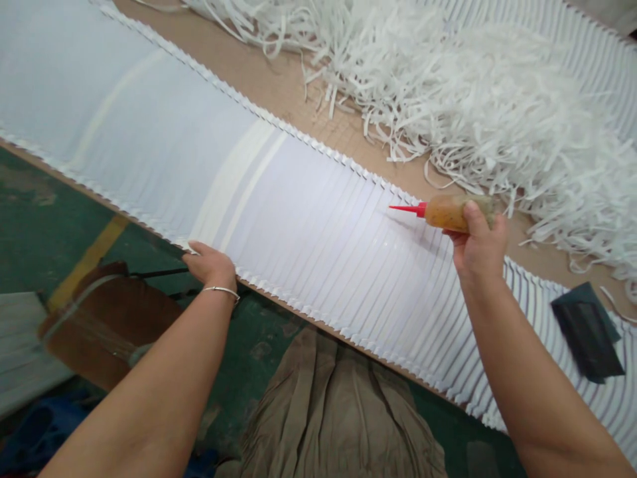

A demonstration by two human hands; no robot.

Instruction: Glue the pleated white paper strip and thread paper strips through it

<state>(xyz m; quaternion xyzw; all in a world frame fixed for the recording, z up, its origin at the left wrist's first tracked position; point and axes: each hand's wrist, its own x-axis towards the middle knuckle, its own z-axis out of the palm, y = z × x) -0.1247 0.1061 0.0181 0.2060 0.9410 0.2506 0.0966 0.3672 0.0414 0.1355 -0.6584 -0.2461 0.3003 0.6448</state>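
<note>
My right hand (478, 242) is wrapped round a squeeze bottle (448, 211) of amber liquid. Its thin red nozzle points left, just over a long run of overlapping white strips (343, 232) laid side by side across the board. The strips fan out in a stepped row, with wider gaps toward the right. At the near edge, my left hand (212, 264) grips the strip ends, thumb on top and the other fingers mostly hidden. A few cream-coloured bands (233, 172) show among the strips to its upper right.
A large heap of loose white ribbon-like offcuts (497, 99) covers the far side of the brown board (343, 123). A black cloth or pad (587, 335) lies on the strips at right. Below left are a brown stool-like object (109, 325) and blue footwear (47, 431) on the green floor.
</note>
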